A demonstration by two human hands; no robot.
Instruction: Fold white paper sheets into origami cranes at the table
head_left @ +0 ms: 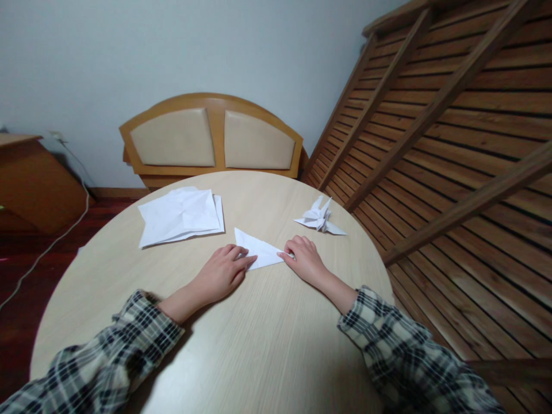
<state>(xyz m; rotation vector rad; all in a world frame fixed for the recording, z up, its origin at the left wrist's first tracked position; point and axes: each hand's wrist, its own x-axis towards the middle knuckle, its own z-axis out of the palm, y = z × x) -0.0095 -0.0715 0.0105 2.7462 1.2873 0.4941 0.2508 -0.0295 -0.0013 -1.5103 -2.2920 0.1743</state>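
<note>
A white sheet folded into a triangle (257,250) lies flat near the middle of a round pale wooden table (267,339). My left hand (223,272) rests palm down with its fingertips pressing the triangle's lower left edge. My right hand (304,257) presses the triangle's right tip with curled fingers. Both arms wear checked sleeves.
A stack of creased white sheets (181,217) lies at the back left of the table. A folded paper crane (319,218) stands at the back right. A wooden headboard (211,138) leans on the wall behind, and slatted wooden frames (452,132) stand to the right.
</note>
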